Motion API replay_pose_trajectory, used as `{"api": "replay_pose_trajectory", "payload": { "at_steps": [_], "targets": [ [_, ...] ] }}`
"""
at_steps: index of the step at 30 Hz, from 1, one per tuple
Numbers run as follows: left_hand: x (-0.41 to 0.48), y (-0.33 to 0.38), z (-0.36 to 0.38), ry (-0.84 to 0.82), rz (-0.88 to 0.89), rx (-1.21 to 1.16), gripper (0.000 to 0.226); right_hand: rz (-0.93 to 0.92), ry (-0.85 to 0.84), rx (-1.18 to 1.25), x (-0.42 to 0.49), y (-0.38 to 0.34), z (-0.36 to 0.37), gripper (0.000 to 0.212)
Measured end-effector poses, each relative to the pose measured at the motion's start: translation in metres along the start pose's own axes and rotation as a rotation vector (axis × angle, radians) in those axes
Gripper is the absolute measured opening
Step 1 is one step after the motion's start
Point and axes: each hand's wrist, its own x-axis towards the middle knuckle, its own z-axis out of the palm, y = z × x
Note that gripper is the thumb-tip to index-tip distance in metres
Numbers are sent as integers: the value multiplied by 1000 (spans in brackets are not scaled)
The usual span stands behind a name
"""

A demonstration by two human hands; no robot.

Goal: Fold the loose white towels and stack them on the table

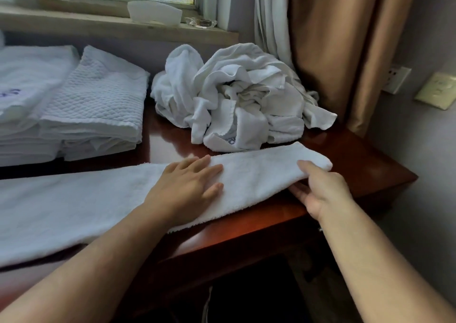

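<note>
**One towel pinned and ready for its cross-fold**

A long white towel (pixel 249 174) lies in a narrow band across the front of the dark wooden surface (pixel 357 172). The left hand (pixel 190 187) rests flat on its middle with fingers straight, probably to anchor the cloth and mark the fold line. The right hand (pixel 318 189) pinches the towel's right end, thumb on top and fingers tucked beneath, seemingly ready to lift that end over.

Behind, the heap of loose towels (pixel 237 100) sits within reach, and the folded stacks (pixel 96 100) stand to the left, leaving the front free for folding.

The towel's left end runs out of view. Its layers cannot be counted, the right fingertips are hidden under the cloth, and a blue mark on the far-left stack is cut off
</note>
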Motion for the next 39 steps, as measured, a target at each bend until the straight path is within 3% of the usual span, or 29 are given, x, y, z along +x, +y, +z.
{"api": "replay_pose_trajectory", "payload": {
  "at_steps": [2, 4, 6, 7, 9, 10, 13, 17, 19, 23, 25, 30, 35, 39],
  "targets": [
    [-5, 1, -1, 35, 27, -19, 59, -101, 60, -131, -4, 5, 9, 13],
    [-11, 3, -7, 126, 38, -156, 51, -335, 104, -261, -20, 8, 18, 10],
    [-14, -1, -21, 236, -65, -579, 43, -674, 39, -425, -42, 9, 32, 14],
    [-15, -7, -32, 250, -166, -881, 49, -843, -32, -499, -57, 9, 41, 21],
    [-22, -28, -59, 115, -326, -1321, 73, -1102, -220, -584, -90, 14, 67, 29],
    [-27, -43, -71, 29, -354, -1393, 84, -1189, -321, -644, -105, 19, 82, 24],
    [-55, -86, -98, -53, -426, -1335, 86, -1393, -547, -853, -144, 48, 127, 3],
    [-105, -127, -121, 56, -670, -1145, 29, -1439, -721, -986, -188, 85, 176, 13],
    [-129, -145, -132, 89, -773, -1063, 13, -1441, -823, -1011, -202, 97, 195, 15],
    [-175, -185, -155, 203, -949, -1054, 30, -1433, -1038, -1298, -220, 117, 220, 36],
    [-193, -202, -163, 263, -1029, -949, 33, -1490, -1041, -1424, -230, 124, 228, 30],
    [-215, -238, -164, 249, -1173, -780, 12, -1577, -1122, -1287, -257, 137, 248, 10],
    [-228, -264, -157, 199, -1192, -592, 45, -1613, -1165, -1248, -272, 149, 268, 13],
    [-237, -274, -151, 96, -1136, -294, 37, -1575, -1220, -1262, -275, 159, 272, 19]
  ]
}}
